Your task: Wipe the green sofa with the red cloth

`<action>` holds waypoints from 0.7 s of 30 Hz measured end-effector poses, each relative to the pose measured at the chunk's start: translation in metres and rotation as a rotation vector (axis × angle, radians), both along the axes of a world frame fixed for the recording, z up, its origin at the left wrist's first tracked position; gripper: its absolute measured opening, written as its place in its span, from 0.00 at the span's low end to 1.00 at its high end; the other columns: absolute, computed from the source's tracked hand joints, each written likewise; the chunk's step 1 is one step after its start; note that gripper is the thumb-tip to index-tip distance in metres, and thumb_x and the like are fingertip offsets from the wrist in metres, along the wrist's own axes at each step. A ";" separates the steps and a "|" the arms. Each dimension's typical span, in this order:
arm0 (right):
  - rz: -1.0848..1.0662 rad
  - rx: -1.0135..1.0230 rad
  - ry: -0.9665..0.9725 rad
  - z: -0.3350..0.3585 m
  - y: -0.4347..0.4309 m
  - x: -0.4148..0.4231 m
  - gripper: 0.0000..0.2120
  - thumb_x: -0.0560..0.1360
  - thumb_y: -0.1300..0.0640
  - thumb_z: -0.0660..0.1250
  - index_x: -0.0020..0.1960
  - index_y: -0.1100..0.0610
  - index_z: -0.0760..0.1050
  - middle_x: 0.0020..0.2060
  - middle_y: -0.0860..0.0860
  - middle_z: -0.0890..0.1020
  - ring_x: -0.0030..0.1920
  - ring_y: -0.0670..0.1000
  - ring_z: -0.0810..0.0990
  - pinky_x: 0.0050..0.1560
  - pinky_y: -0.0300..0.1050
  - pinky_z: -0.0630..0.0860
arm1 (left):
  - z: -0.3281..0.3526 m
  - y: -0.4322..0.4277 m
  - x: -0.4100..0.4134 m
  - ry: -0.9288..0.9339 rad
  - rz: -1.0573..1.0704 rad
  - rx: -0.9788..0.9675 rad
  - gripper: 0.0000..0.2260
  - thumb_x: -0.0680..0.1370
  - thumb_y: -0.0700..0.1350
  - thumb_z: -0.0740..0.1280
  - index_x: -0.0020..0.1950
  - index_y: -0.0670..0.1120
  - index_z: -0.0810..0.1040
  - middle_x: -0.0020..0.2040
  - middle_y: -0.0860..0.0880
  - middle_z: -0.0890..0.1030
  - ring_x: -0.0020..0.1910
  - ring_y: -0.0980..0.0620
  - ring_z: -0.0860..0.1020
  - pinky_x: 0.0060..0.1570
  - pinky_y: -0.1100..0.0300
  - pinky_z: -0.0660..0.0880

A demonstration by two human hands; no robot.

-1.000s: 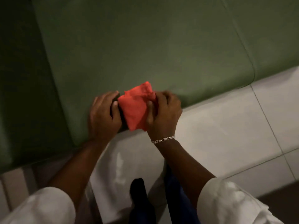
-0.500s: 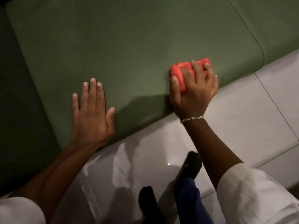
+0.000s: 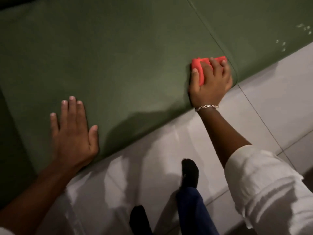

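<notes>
1. Right hand (image 3: 211, 80) is clamped on the folded red cloth (image 3: 199, 68), fingers curled over its top, thumb down the cloth's left side, pressing it flat on the green sofa (image 3: 118, 56) seat.
2. Cloth sits near the front edge of the seat cushion, just beside the seam (image 3: 218, 43) between this cushion and the next one to the right. Only its upper and left parts show; the rest is under the hand.
3. Left hand (image 3: 74, 133) lies flat and spread on the same cushion near its front edge, palm down, holding nothing, well apart from the cloth.
4. Versus one second ago: both hands then met at the cloth near the front edge, folding it. Now they are wide apart and only the right one has it.
5. Versus half a second ago: same grip, and the cloth is again near the seam at the cushion's right end. Left hand pose unchanged, flat on the seat.
6. Silver bracelet (image 3: 206, 106) on the right wrist, white rolled sleeve (image 3: 264, 180) above it.
7. Small pale specks (image 3: 282, 45) show on the neighbouring cushion near its front edge, far right; what they are, cannot tell.
8. White tiled floor (image 3: 254, 102) runs along the sofa front; a dark-socked foot (image 3: 189, 173) and blue trouser leg (image 3: 193, 206) stand on it below the hands.
</notes>
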State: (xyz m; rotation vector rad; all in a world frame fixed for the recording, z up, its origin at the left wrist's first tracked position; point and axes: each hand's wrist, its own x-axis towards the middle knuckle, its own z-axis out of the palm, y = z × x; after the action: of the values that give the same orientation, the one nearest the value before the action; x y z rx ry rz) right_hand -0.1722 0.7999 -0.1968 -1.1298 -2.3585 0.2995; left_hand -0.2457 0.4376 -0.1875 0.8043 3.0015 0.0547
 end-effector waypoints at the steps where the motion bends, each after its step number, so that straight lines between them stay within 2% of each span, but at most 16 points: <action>1: -0.023 0.006 0.014 -0.002 -0.012 -0.004 0.17 0.75 0.42 0.62 0.59 0.47 0.79 0.65 0.50 0.79 0.72 0.58 0.69 0.70 0.64 0.64 | 0.002 0.003 0.000 -0.003 0.006 0.001 0.32 0.78 0.55 0.49 0.79 0.40 0.51 0.81 0.40 0.52 0.80 0.42 0.49 0.77 0.39 0.47; 3: 0.165 0.072 0.014 -0.008 -0.056 -0.002 0.17 0.75 0.42 0.63 0.62 0.46 0.78 0.67 0.52 0.78 0.73 0.59 0.69 0.71 0.65 0.63 | 0.006 0.007 0.002 -0.011 0.018 -0.006 0.32 0.78 0.55 0.50 0.78 0.39 0.52 0.81 0.39 0.52 0.80 0.41 0.50 0.76 0.38 0.48; 5: 0.541 0.162 0.010 -0.011 -0.098 0.014 0.18 0.75 0.43 0.64 0.63 0.46 0.77 0.67 0.54 0.78 0.72 0.60 0.70 0.71 0.66 0.63 | 0.009 0.013 0.004 -0.021 0.021 -0.011 0.32 0.78 0.55 0.50 0.78 0.38 0.51 0.81 0.38 0.52 0.80 0.41 0.50 0.76 0.37 0.48; 7: 0.816 0.252 -0.021 -0.013 -0.104 0.025 0.18 0.76 0.42 0.63 0.63 0.45 0.77 0.67 0.53 0.78 0.71 0.60 0.71 0.70 0.66 0.64 | 0.010 0.018 0.003 -0.033 0.010 -0.020 0.33 0.78 0.55 0.50 0.78 0.38 0.51 0.81 0.38 0.52 0.80 0.40 0.49 0.76 0.36 0.48; 8: 0.871 0.286 -0.057 -0.012 -0.090 0.025 0.18 0.76 0.42 0.63 0.63 0.45 0.76 0.68 0.53 0.78 0.70 0.60 0.72 0.69 0.65 0.65 | 0.010 0.024 0.003 -0.044 -0.002 -0.016 0.33 0.78 0.56 0.50 0.78 0.38 0.52 0.81 0.38 0.52 0.80 0.40 0.49 0.76 0.36 0.49; 10: 0.784 0.292 -0.143 -0.006 -0.049 0.019 0.18 0.76 0.42 0.62 0.63 0.45 0.75 0.67 0.51 0.78 0.69 0.58 0.73 0.66 0.61 0.68 | 0.012 0.043 0.004 -0.068 -0.044 -0.001 0.34 0.78 0.57 0.50 0.78 0.38 0.52 0.81 0.38 0.52 0.80 0.41 0.49 0.76 0.37 0.48; 12: 0.600 0.230 -0.183 0.008 -0.004 0.014 0.15 0.74 0.45 0.63 0.59 0.47 0.77 0.61 0.49 0.81 0.64 0.57 0.77 0.56 0.56 0.72 | 0.014 0.069 0.005 -0.094 -0.069 0.050 0.33 0.78 0.57 0.49 0.78 0.39 0.52 0.81 0.39 0.52 0.80 0.42 0.50 0.77 0.39 0.47; 14: 0.548 0.170 -0.229 0.024 0.029 0.011 0.14 0.74 0.47 0.62 0.56 0.47 0.79 0.56 0.47 0.83 0.59 0.55 0.79 0.50 0.54 0.72 | 0.017 0.103 0.005 -0.148 -0.099 0.160 0.32 0.78 0.56 0.49 0.78 0.39 0.55 0.81 0.40 0.55 0.80 0.43 0.51 0.77 0.40 0.46; 17: 0.506 0.163 -0.200 0.037 0.073 0.012 0.15 0.74 0.45 0.59 0.56 0.46 0.79 0.55 0.46 0.82 0.58 0.54 0.78 0.50 0.52 0.71 | 0.019 0.173 0.010 -0.212 -0.229 0.277 0.31 0.77 0.54 0.49 0.77 0.40 0.59 0.80 0.42 0.58 0.80 0.46 0.53 0.78 0.41 0.47; 21: 0.374 0.170 -0.067 0.034 0.129 0.033 0.14 0.75 0.45 0.62 0.57 0.47 0.79 0.58 0.49 0.82 0.62 0.56 0.77 0.52 0.54 0.73 | 0.021 0.275 0.017 -0.215 -0.400 0.258 0.31 0.77 0.55 0.49 0.76 0.39 0.62 0.79 0.42 0.59 0.79 0.44 0.56 0.77 0.40 0.51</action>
State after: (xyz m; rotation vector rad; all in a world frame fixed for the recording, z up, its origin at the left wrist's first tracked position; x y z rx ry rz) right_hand -0.1388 0.9287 -0.1628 -0.6266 -2.5921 0.1859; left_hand -0.2283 0.7122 -0.1661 1.3123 2.6104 0.4888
